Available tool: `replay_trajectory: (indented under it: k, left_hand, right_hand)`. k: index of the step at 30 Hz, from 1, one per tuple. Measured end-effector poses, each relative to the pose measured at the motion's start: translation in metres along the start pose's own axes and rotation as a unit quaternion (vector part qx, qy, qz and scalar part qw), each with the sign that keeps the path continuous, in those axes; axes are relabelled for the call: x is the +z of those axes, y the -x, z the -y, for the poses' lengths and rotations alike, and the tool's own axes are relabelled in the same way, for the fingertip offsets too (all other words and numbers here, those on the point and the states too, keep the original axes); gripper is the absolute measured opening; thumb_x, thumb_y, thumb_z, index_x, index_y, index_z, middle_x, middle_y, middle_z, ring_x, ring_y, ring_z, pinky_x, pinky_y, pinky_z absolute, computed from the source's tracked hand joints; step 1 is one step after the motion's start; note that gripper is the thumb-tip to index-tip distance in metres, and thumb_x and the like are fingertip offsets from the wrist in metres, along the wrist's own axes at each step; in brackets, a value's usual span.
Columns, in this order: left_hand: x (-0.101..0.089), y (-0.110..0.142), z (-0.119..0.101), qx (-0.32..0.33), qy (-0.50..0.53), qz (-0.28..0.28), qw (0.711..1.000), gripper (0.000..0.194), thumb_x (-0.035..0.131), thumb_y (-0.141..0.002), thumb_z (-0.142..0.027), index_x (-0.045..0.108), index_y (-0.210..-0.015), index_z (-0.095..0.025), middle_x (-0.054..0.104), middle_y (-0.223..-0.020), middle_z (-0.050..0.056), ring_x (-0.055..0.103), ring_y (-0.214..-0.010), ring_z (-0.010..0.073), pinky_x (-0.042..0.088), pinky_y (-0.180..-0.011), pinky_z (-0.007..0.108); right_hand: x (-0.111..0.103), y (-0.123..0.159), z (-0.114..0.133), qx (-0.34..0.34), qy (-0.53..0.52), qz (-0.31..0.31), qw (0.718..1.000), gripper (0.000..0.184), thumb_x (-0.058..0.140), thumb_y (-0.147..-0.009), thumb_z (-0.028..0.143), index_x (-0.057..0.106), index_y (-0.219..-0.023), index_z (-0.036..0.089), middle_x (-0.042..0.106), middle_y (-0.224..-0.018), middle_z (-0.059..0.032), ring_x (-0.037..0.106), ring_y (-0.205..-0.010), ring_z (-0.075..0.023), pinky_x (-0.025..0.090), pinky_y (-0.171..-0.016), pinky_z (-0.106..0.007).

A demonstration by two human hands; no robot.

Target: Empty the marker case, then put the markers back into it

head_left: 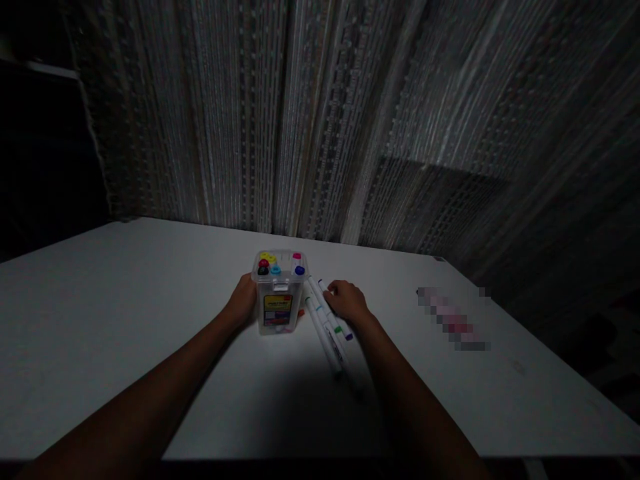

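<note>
A clear plastic container [276,313] stands upright on the white table, a yellow and dark label on its front. Several round caps in yellow, red, black, blue and pink show at its top. My left hand [243,300] is wrapped around the container's left side and back, most of its fingers hidden behind it. To the right lie several white markers [323,323] in a loose, slanted bundle, with green, purple and black ends toward me. My right hand [347,301] rests at the bundle's right edge, its fingers curled onto a marker [333,312].
The white table [150,333] reaches to a striped, woven curtain [280,120] at the back. A pixelated pinkish object [453,320] lies on the table at the right. The light is dim, and the arms cast shadows near the front edge.
</note>
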State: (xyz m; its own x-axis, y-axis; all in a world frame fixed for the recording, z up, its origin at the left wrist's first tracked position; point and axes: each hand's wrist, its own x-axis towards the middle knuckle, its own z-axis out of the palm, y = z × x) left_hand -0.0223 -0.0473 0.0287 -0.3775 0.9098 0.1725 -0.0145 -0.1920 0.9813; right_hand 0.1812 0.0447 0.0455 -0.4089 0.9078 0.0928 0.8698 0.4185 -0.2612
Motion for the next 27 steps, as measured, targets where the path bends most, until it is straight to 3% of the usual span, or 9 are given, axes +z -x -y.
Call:
replay_trajectory:
  k: [11,18,23,27]
  left_hand:
    - [-0.0009,-0.0018,0.0029,0.01,0.006,0.007,1.0,0.041,0.056,-0.07,-0.046,0.066,-0.082,-0.009,0.067,-0.075,0.008,0.061,-0.068,0.0229,0.05,-0.063,0.032]
    - [0.0043,0.0015,-0.0024,0.002,0.062,0.027,0.998,0.038,0.062,-0.068,-0.041,0.065,-0.089,-0.009,0.068,-0.083,0.008,0.063,-0.072,0.0227,0.053,-0.069,0.035]
    - [0.0057,0.0033,-0.0051,0.028,0.076,-0.002,0.997,0.041,0.073,-0.056,-0.036,0.062,-0.089,-0.013,0.067,-0.081,0.005,0.062,-0.071,0.0212,0.054,-0.066,0.034]
    - [0.0023,0.0014,-0.0017,0.05,0.06,-0.015,0.997,0.04,0.073,-0.056,-0.032,0.061,-0.089,-0.013,0.066,-0.076,0.003,0.063,-0.075,0.0225,0.054,-0.064,0.031]
  right_hand:
    - [0.0009,-0.0007,-0.0004,0.002,0.0,0.003,1.0,0.03,0.047,-0.08,0.036,0.064,-0.099,0.02,0.067,-0.097,-0.0065,0.059,-0.093,-0.0203,0.04,-0.075,-0.028]
    - [0.001,-0.001,-0.0002,-0.003,-0.002,0.0,1.0,0.03,0.047,-0.079,0.035,0.064,-0.098,0.02,0.067,-0.095,-0.0069,0.06,-0.092,-0.021,0.04,-0.074,-0.028]
    - [0.0012,-0.0004,-0.0008,0.0,0.001,0.002,1.0,0.029,0.047,-0.08,0.036,0.064,-0.098,0.021,0.067,-0.096,-0.0059,0.059,-0.093,-0.0199,0.04,-0.075,-0.028]
    - [0.0019,0.0,-0.0016,0.0,0.001,0.0,1.0,0.03,0.046,-0.08,0.036,0.064,-0.098,0.021,0.066,-0.099,-0.0061,0.059,-0.094,-0.0199,0.041,-0.076,-0.028]
